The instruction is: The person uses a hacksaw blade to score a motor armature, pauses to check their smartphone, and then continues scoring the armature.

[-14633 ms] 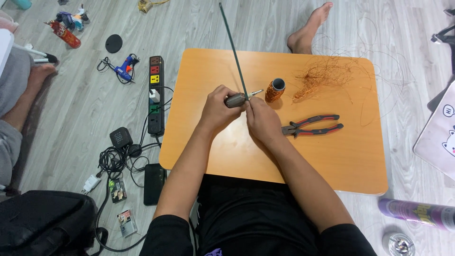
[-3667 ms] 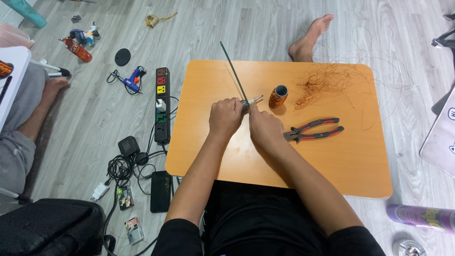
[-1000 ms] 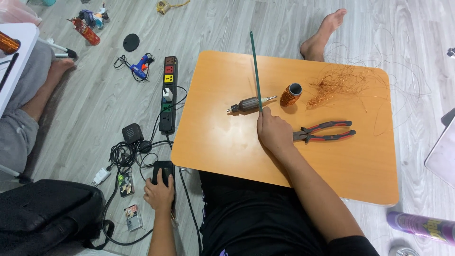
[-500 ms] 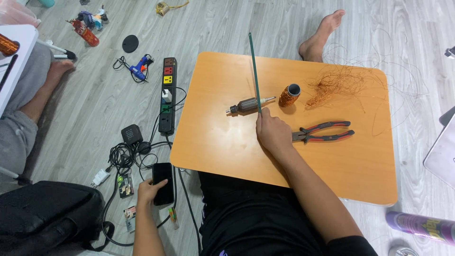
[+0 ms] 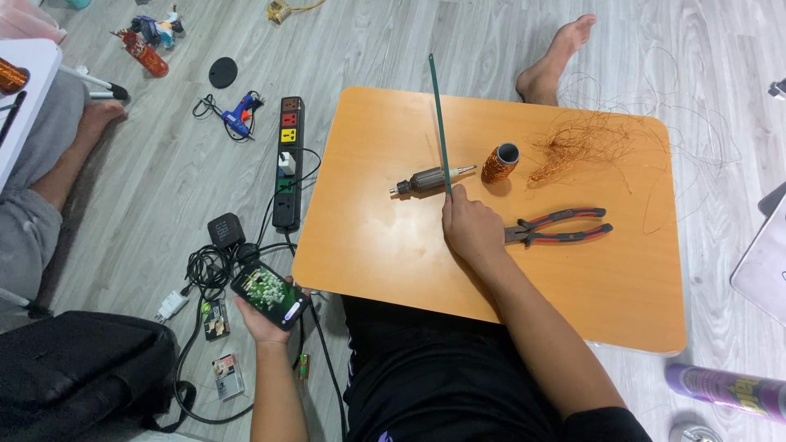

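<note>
Your right hand [image 5: 471,231] rests on the orange tabletop [image 5: 393,237], pinching a thin green strip [image 5: 440,123] upright beside a small motor armature [image 5: 430,180]. Your left hand [image 5: 264,315] grips a lit phone [image 5: 268,293] over the floor, near tangled cables [image 5: 209,266].

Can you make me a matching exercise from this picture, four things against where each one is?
Things:
1. phone
2. green rod
3. pliers
4. power strip

Places:
A. on the floor left of the table
B. in the left hand
C. on the table, right of the right hand
D. pinched upright by the right hand

Pairs: 1-B, 2-D, 3-C, 4-A
</note>
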